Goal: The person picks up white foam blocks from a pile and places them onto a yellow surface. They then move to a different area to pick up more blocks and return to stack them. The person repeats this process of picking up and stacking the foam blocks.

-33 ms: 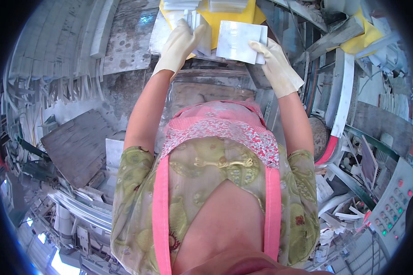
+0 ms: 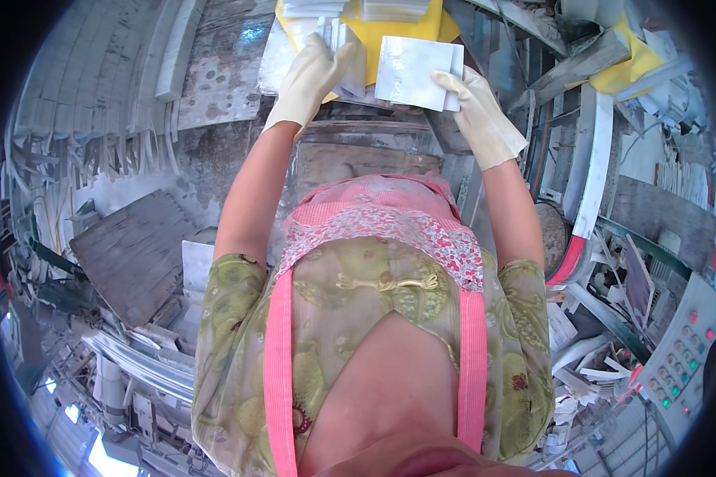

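Both my hands wear cream rubber gloves. My right hand (image 2: 475, 103) is closed on the right edge of square white stone tiles (image 2: 412, 73), thumb on top. At least two tiles overlap there, the rear one showing past the right side. To the left, my left hand (image 2: 309, 78) is closed around a few similar tiles standing on edge (image 2: 352, 70). Its fingertips are partly hidden behind them. Yellow sheeting (image 2: 382, 32) lies under and behind the tiles, and further stacked white tiles (image 2: 396, 9) sit on it at the far edge.
Long grey stone strips (image 2: 95, 63) fill the far left. A dark board (image 2: 139, 254) leans at the left. Along the right runs a white rail (image 2: 595, 167) with a red end. A control panel with coloured buttons (image 2: 682, 358) stands at lower right, near scattered stone offcuts.
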`<move>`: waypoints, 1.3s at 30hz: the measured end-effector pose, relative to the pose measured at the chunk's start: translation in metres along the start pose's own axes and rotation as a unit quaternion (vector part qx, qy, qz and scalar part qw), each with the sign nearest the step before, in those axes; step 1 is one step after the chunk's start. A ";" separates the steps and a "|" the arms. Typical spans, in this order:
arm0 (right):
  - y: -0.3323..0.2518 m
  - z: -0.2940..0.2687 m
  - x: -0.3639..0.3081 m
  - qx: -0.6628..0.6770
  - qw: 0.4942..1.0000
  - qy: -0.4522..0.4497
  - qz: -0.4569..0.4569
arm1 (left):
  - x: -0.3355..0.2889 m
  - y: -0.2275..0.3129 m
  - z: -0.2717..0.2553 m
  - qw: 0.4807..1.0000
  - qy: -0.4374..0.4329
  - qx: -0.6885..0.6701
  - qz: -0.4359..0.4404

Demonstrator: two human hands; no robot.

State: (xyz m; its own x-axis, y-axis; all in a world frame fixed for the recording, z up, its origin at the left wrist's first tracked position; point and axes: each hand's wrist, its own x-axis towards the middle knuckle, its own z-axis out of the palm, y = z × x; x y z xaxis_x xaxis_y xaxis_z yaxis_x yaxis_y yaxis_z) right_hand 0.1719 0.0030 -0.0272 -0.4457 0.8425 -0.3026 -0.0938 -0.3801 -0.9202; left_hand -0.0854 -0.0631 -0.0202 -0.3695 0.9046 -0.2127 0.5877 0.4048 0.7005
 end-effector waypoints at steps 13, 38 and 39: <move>-0.008 0.004 0.007 -0.106 0.993 -0.016 -0.039 | 0.006 -0.006 0.009 0.998 0.053 -0.005 0.025; -0.001 0.076 0.049 -0.386 0.917 -0.093 0.022 | -0.001 0.006 -0.003 0.989 -0.040 -0.139 0.044; 0.006 0.074 0.048 -0.337 0.934 -0.120 0.021 | 0.000 0.006 0.000 0.989 -0.037 -0.140 0.027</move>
State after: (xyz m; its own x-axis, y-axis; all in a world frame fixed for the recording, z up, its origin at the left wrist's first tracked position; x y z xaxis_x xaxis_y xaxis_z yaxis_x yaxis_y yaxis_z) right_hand 0.0838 0.0130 -0.0287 -0.6306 0.6921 -0.3510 0.4727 -0.0161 -0.8811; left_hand -0.0820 -0.0610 -0.0161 -0.2823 0.9357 -0.2115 0.3786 0.3112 0.8717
